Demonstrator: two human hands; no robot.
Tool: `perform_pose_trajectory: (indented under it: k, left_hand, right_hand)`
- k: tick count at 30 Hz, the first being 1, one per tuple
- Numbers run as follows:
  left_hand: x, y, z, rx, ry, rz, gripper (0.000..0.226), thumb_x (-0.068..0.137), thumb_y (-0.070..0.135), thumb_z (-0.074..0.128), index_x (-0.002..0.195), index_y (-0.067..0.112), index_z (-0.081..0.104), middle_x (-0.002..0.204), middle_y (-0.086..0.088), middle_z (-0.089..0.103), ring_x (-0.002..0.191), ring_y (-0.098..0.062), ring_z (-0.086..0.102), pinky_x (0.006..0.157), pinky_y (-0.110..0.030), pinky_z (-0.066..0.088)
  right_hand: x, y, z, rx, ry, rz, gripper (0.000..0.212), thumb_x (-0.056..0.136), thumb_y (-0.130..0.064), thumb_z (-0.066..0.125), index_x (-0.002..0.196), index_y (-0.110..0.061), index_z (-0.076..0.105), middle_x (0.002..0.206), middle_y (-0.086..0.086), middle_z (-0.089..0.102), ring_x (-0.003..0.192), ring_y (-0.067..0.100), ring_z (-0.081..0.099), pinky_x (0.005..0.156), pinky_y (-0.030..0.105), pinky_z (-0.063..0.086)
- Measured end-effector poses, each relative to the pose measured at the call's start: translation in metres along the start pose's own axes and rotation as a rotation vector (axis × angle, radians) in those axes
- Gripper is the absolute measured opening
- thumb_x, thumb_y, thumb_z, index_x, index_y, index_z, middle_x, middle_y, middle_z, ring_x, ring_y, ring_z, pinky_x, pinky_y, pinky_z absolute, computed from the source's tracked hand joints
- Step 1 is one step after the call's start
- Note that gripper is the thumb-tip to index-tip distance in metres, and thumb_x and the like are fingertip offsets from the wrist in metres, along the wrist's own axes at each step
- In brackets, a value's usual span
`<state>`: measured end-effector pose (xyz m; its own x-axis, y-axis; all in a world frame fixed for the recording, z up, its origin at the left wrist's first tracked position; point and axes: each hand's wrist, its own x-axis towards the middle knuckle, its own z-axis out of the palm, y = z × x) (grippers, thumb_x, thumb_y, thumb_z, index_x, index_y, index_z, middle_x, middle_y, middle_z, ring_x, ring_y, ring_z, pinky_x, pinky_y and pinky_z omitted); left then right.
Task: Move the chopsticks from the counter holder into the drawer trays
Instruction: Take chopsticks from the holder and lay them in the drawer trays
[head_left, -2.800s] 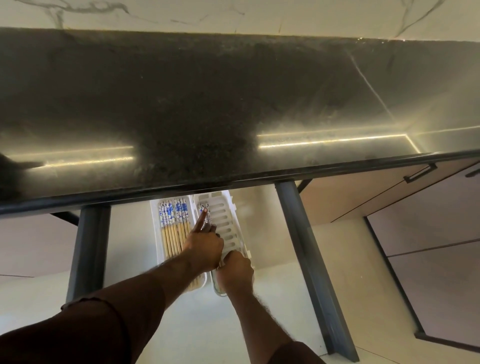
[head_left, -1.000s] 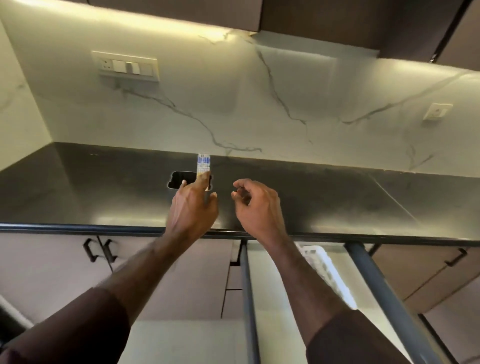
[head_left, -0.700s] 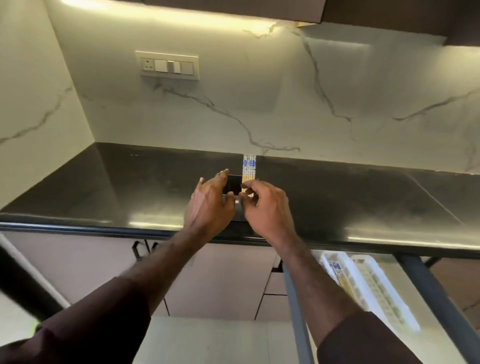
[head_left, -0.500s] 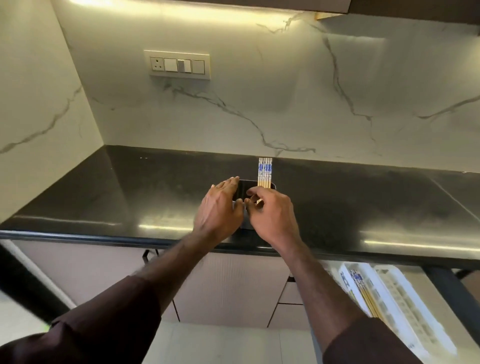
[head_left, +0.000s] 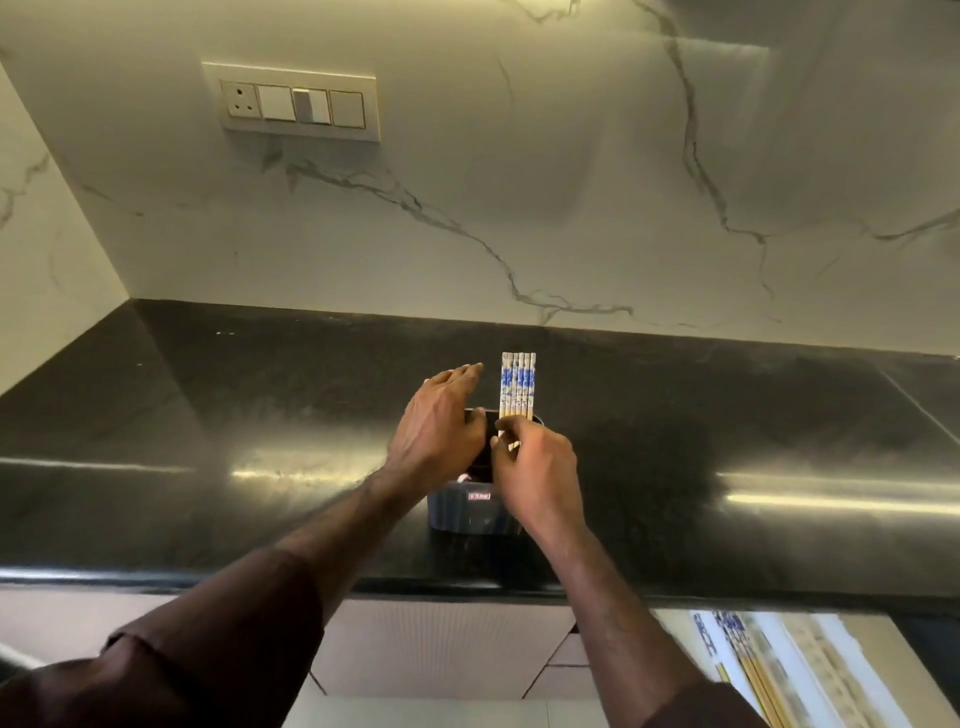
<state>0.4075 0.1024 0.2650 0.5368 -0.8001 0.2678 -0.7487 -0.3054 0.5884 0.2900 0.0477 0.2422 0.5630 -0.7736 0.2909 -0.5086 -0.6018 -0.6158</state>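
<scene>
A dark ribbed holder (head_left: 470, 512) stands on the black counter (head_left: 208, 415) near its front edge. Several chopsticks (head_left: 518, 384) with blue-and-white patterned tops stand upright in it. My left hand (head_left: 441, 426) rests over the holder's left rim, fingers stretched forward. My right hand (head_left: 537, 470) pinches the chopstick shafts just above the rim. At the bottom right, the open drawer holds white trays (head_left: 841, 675), and the left tray has several chopsticks (head_left: 743, 660) lying in it.
A marble backsplash rises behind the counter, with a switch plate (head_left: 298, 104) on it. Cabinet fronts (head_left: 441, 649) sit below the counter edge. A side wall closes the counter at the left.
Both hands rose from the drawer trays to the counter holder. My left hand settled on the rim and my right hand closed on the standing chopsticks. The view swung left and closer.
</scene>
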Motion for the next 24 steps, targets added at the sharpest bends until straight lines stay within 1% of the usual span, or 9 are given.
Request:
perform_pose_trajectory:
  k: [3,5,8,11,14,16,18,20,24]
  left_hand:
    - [0.02,-0.001,0.015,-0.039,-0.036,-0.03,0.061,0.093,0.015,0.056,0.148,0.017,0.031,0.151,-0.007,0.041,0.14,-0.024,0.036,0.113,-0.04,0.032]
    - [0.029,-0.001,0.024,-0.067,-0.051,-0.027,0.061,0.092,0.014,0.056,0.148,0.018,0.032,0.149,-0.007,0.044,0.137,-0.022,0.039,0.109,-0.032,0.032]
    - [0.039,-0.003,0.032,-0.103,-0.044,0.017,0.06,0.09,0.011,0.055,0.146,0.019,0.037,0.137,-0.009,0.057,0.123,-0.022,0.053,0.092,-0.021,0.034]
    - [0.046,-0.007,0.037,-0.12,-0.047,0.038,0.06,0.09,0.01,0.055,0.146,0.018,0.036,0.124,-0.013,0.064,0.099,-0.021,0.062,0.086,-0.023,0.044]
    - [0.051,-0.01,0.042,-0.135,-0.086,0.038,0.063,0.089,0.012,0.053,0.148,0.02,0.033,0.106,-0.011,0.069,0.071,-0.014,0.056,0.079,-0.035,0.055]
    - [0.055,-0.012,0.047,-0.133,-0.09,0.028,0.065,0.088,0.01,0.053,0.149,0.017,0.031,0.101,-0.01,0.07,0.069,-0.015,0.057,0.085,-0.04,0.054]
    - [0.059,-0.013,0.052,-0.104,-0.081,0.028,0.068,0.087,0.009,0.054,0.15,0.014,0.03,0.093,-0.008,0.072,0.072,-0.017,0.062,0.101,-0.042,0.041]
    - [0.063,-0.012,0.055,-0.092,-0.073,0.008,0.071,0.087,0.009,0.056,0.151,0.013,0.026,0.09,-0.007,0.072,0.076,-0.018,0.065,0.112,-0.041,0.029]
    - [0.065,-0.009,0.057,-0.152,-0.077,-0.033,0.074,0.086,0.008,0.059,0.151,0.012,0.023,0.107,-0.012,0.072,0.076,-0.018,0.067,0.118,-0.045,0.015]
  right_hand:
    - [0.014,0.009,0.006,0.009,-0.012,0.044,0.022,0.093,-0.027,0.062,0.114,-0.02,0.064,0.099,-0.005,0.071,0.083,0.004,0.066,0.074,0.022,0.058]
    - [0.021,0.013,0.01,0.017,-0.012,0.057,0.02,0.094,-0.027,0.06,0.112,-0.02,0.064,0.095,-0.005,0.07,0.081,0.004,0.066,0.071,0.023,0.058]
    - [0.028,0.016,0.015,0.012,-0.004,0.078,0.016,0.095,-0.027,0.059,0.108,-0.021,0.065,0.09,-0.007,0.07,0.077,0.005,0.066,0.068,0.021,0.057]
    - [0.032,0.019,0.018,0.006,-0.02,0.109,0.018,0.095,-0.026,0.058,0.112,-0.021,0.063,0.088,-0.005,0.071,0.077,0.007,0.068,0.068,0.023,0.058]
    - [0.034,0.02,0.022,-0.024,-0.054,0.151,0.02,0.096,-0.024,0.057,0.115,-0.02,0.061,0.091,-0.003,0.071,0.078,0.01,0.068,0.07,0.029,0.059]
    - [0.036,0.02,0.023,-0.052,-0.053,0.178,0.019,0.096,-0.024,0.055,0.112,-0.02,0.062,0.092,-0.001,0.07,0.08,0.014,0.069,0.072,0.034,0.059]
    - [0.037,0.019,0.025,-0.079,-0.054,0.198,0.017,0.095,-0.023,0.055,0.111,-0.02,0.062,0.094,-0.001,0.07,0.083,0.017,0.069,0.073,0.035,0.058]
    - [0.038,0.019,0.025,-0.102,-0.066,0.215,0.017,0.095,-0.021,0.055,0.11,-0.02,0.062,0.095,-0.001,0.07,0.084,0.016,0.068,0.073,0.032,0.058]
    - [0.039,0.018,0.025,-0.128,-0.092,0.237,0.017,0.095,-0.018,0.055,0.11,-0.02,0.062,0.096,-0.001,0.069,0.086,0.016,0.068,0.071,0.029,0.057]
